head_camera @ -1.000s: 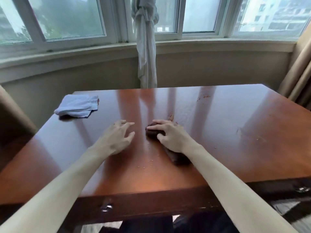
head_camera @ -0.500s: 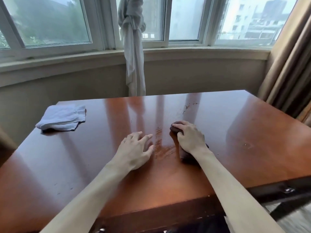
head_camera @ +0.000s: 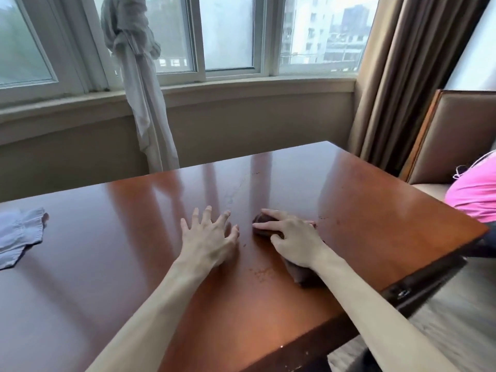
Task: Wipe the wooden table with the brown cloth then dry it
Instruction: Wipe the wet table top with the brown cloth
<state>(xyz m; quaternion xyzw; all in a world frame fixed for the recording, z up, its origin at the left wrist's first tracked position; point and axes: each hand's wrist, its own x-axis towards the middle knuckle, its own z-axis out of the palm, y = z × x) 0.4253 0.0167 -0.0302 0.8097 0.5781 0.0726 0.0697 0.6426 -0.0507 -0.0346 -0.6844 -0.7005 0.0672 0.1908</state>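
A dark brown cloth (head_camera: 292, 267), bunched and crumpled, is pressed to the counter (head_camera: 375, 210) near its right edge by the right hand (head_camera: 294, 241), fingers curled over it. The left hand (head_camera: 208, 238) is laid flat beside it, fingers spread.

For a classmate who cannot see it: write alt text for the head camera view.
A person's right hand presses a brown cloth onto a glossy wooden table, while the left hand rests spread beside it. A pale blue cloth lies at the table's left edge, below a window.

Left hand (head_camera: 208, 241) & right hand (head_camera: 294, 242) bare, no rings/watch, forearms uncovered, no sleeves in view
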